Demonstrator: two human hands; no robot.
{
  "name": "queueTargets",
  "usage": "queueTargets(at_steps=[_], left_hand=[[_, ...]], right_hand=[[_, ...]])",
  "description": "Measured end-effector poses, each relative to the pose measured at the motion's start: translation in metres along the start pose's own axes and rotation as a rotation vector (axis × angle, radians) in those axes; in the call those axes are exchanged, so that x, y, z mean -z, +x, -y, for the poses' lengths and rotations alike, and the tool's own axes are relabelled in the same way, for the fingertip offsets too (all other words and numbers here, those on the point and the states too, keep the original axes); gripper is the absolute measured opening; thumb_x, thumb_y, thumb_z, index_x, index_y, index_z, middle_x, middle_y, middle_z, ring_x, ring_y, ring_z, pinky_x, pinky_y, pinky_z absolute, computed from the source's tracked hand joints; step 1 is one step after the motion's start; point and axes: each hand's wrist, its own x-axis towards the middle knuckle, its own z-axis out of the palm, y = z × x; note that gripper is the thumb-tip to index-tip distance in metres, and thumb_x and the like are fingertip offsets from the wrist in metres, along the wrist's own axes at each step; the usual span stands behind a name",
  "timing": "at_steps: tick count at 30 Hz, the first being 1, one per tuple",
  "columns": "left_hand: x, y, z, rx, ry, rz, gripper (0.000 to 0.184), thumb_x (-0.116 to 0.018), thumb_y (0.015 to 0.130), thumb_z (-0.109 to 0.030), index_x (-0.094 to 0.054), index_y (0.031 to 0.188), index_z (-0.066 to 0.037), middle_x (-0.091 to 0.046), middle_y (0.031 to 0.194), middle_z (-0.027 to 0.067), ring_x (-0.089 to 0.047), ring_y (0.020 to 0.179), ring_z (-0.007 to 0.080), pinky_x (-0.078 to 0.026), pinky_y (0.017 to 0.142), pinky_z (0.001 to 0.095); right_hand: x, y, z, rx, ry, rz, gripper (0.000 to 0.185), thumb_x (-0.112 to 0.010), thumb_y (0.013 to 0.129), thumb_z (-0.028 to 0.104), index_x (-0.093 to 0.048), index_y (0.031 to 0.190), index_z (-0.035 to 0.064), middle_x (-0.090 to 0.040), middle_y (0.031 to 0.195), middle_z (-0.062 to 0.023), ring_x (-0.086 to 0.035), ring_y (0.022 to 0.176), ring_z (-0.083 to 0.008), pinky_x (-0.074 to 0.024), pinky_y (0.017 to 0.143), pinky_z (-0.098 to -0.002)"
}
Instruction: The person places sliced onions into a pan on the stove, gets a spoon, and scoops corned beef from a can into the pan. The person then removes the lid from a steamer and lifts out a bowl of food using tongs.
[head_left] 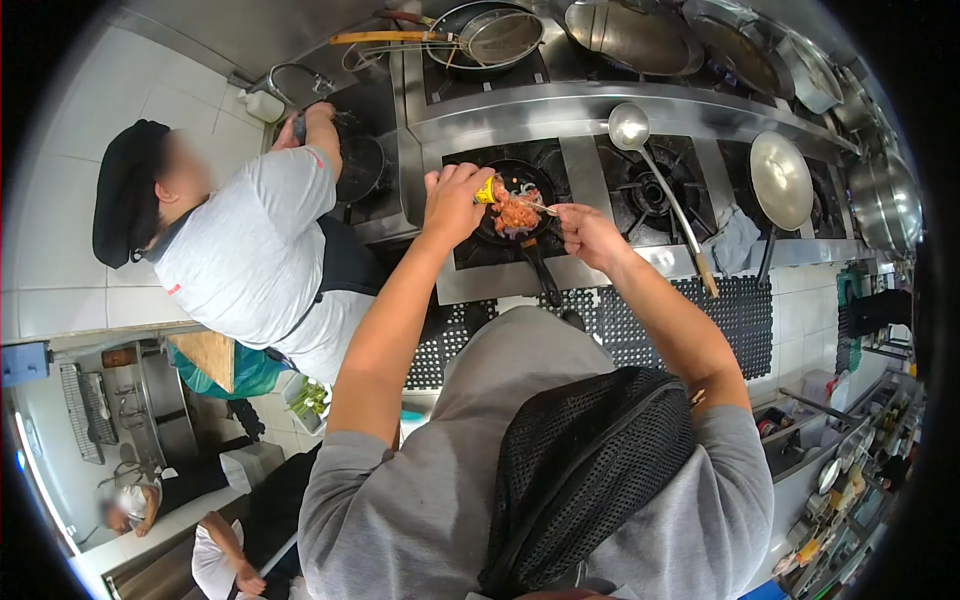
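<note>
My left hand (455,205) is wrapped round a small yellow-labelled can (486,190), tipped sideways over a black frying pan (541,272). Reddish, chunky food (516,216) is at the can's mouth and in the pan, with pale onion-like strips around it. My right hand (590,236) pinches a thin metal utensil (541,208) that points towards the can and the food; its far end is hidden, so its kind is unclear. The pan sits on a stove burner, its handle towards my body.
To the right, a long-handled ladle (672,185) lies across a burner beside a grey cloth (733,238) and a steel wok (781,180). Pans and a strainer (503,37) stand on the back shelf. A co-worker (250,220) works at the sink close on my left.
</note>
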Motion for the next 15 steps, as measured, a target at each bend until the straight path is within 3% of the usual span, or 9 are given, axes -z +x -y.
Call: queueTargets(at_steps=[4, 6, 7, 9, 10, 12, 15], left_hand=[[-0.009, -0.013, 0.005, 0.237, 0.036, 0.056, 0.064, -0.092, 0.073, -0.02, -0.072, 0.133, -0.017, -0.069, 0.119, 0.0058, -0.063, 0.118, 0.03, -0.04, 0.098, 0.0467], [-0.011, -0.02, 0.003, 0.307, 0.03, 0.081, 0.065, -0.093, 0.073, -0.024, -0.072, 0.134, -0.015, -0.069, 0.12, 0.0073, -0.063, 0.118, 0.0318, -0.041, 0.098, 0.0482], [-0.013, -0.023, 0.002, 0.367, 0.02, 0.103, 0.067, -0.094, 0.074, -0.029, -0.071, 0.135, -0.014, -0.069, 0.12, 0.0087, -0.064, 0.118, 0.0335, -0.042, 0.098, 0.0497], [-0.02, -0.031, 0.003, 0.412, -0.032, 0.086, 0.068, -0.093, 0.076, -0.032, -0.07, 0.136, -0.012, -0.069, 0.122, 0.0098, -0.065, 0.119, 0.0343, -0.043, 0.099, 0.0506], [-0.023, -0.036, 0.003, 0.45, -0.087, 0.07, 0.069, -0.093, 0.077, -0.036, -0.07, 0.137, -0.011, -0.07, 0.124, 0.011, -0.065, 0.12, 0.0351, -0.043, 0.1, 0.0515], [-0.025, -0.043, 0.0, 0.499, -0.166, 0.042, 0.068, -0.092, 0.078, -0.036, -0.069, 0.136, -0.01, -0.069, 0.123, 0.0111, -0.065, 0.121, 0.0351, -0.043, 0.1, 0.0517], [-0.025, -0.052, 0.001, 0.548, -0.27, 0.004, 0.066, -0.092, 0.08, -0.036, -0.068, 0.135, -0.009, -0.069, 0.123, 0.0111, -0.064, 0.122, 0.0349, -0.042, 0.102, 0.0519]], right_hand=[[0.012, 0.011, 0.0, 0.13, -0.125, 0.003, 0.018, -0.063, 0.109, 0.014, -0.071, 0.121, 0.0041, -0.053, 0.076, 0.0077, -0.04, 0.057, -0.0038, -0.0316, 0.052, -0.0226], [0.014, 0.023, -0.006, 0.375, -0.463, -0.14, 0.018, -0.065, 0.108, 0.015, -0.073, 0.119, 0.0026, -0.06, 0.076, -0.0004, -0.054, 0.058, -0.0143, -0.0425, 0.055, -0.0306], [0.014, 0.028, -0.011, 0.369, -0.465, -0.133, 0.018, -0.065, 0.108, 0.015, -0.073, 0.119, 0.0026, -0.06, 0.076, -0.0004, -0.054, 0.058, -0.0143, -0.0425, 0.055, -0.0306], [0.014, 0.035, -0.02, 1.229, -1.15, -0.186, 0.016, -0.065, 0.104, 0.011, -0.073, 0.116, 0.0029, -0.066, 0.082, -0.0115, -0.066, 0.072, -0.0315, -0.0527, 0.067, -0.0437], [0.018, 0.035, -0.022, 1.226, -1.15, -0.18, 0.016, -0.065, 0.104, 0.011, -0.073, 0.116, 0.0029, -0.066, 0.082, -0.0115, -0.066, 0.072, -0.0315, -0.0527, 0.067, -0.0437], [0.017, 0.028, -0.016, 1.126, -1.533, -0.155, 0.017, -0.065, 0.101, 0.007, -0.073, 0.115, 0.0041, -0.068, 0.093, -0.019, -0.067, 0.091, -0.0429, -0.0546, 0.082, -0.0524], [0.008, 0.013, -0.009, 1.12, -1.584, -0.177, 0.016, -0.064, 0.1, 0.005, -0.073, 0.113, 0.0043, -0.068, 0.098, -0.0194, -0.068, 0.093, -0.0413, -0.0553, 0.083, -0.0514]])
